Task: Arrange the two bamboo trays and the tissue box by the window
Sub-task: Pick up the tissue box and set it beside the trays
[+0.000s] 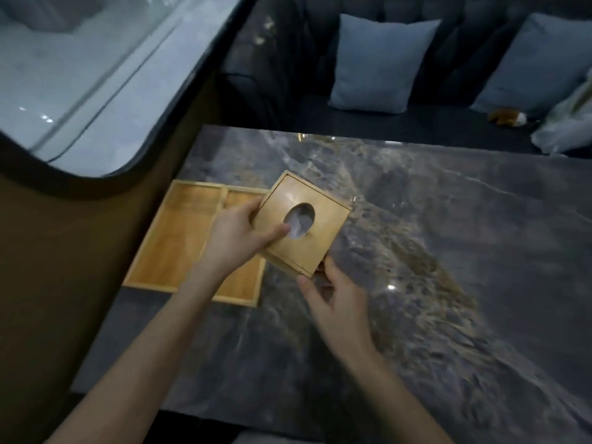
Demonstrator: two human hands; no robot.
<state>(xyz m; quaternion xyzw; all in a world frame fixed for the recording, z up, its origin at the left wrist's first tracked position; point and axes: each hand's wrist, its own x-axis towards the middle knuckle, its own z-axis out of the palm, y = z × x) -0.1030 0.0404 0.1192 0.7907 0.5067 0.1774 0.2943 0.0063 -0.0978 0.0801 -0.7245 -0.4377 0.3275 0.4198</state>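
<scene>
A square bamboo tissue box (pixel 323 232) with an oval opening showing white tissue is held tilted above the marble table (pixel 448 251). My left hand (pixel 237 235) grips its left edge, thumb on top near the opening. My right hand (pixel 333 293) holds its near corner from below. Two bamboo trays lie side by side at the table's left edge under the window (pixel 80 75): the wider left tray (pixel 179 235) and the narrower right tray (pixel 240 283), which my left hand and the box partly cover.
A dark sofa (pixel 448 123) with two pale blue cushions (pixel 381 62) stands beyond the table's far edge. A small brown and white object (pixel 507 117) and a white cloth (pixel 567 123) lie on its seat at right. A brown wall panel (pixel 64 251) runs along the left.
</scene>
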